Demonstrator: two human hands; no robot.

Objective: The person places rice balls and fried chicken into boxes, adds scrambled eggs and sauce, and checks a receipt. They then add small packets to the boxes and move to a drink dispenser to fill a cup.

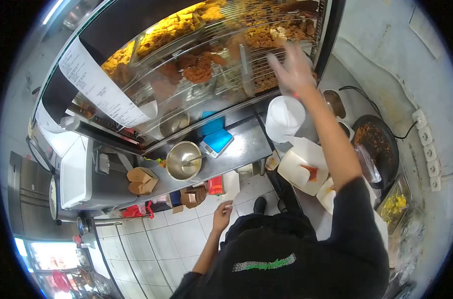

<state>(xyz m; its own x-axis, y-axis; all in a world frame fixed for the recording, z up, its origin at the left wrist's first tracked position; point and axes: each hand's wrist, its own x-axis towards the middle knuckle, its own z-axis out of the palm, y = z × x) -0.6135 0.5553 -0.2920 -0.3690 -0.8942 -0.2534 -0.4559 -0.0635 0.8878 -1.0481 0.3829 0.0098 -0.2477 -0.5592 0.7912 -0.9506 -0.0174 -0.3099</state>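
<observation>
My right hand [295, 72], which seems to be in a thin clear glove, is raised at the glass front of the food cabinet [241, 105]. Its fingers are spread and slightly blurred, and nothing shows in them. Fried pieces [199, 70] lie on wire racks behind the glass. Low in the middle, the fingers of my left hand [222, 217] are pinched at the lower edge of a white card-like piece [231, 185]. A white round container [285, 118] stands below my right hand. Beside my right forearm is an open white box [297, 172] with reddish food in it.
A metal bowl [183, 160] with a utensil and a blue-screened device [218, 141] are on the steel counter. Brown cartons [142, 180] sit at the left. A dark pan [373, 142], a tray with yellow food [396, 207] and power sockets [426, 135] are at the right.
</observation>
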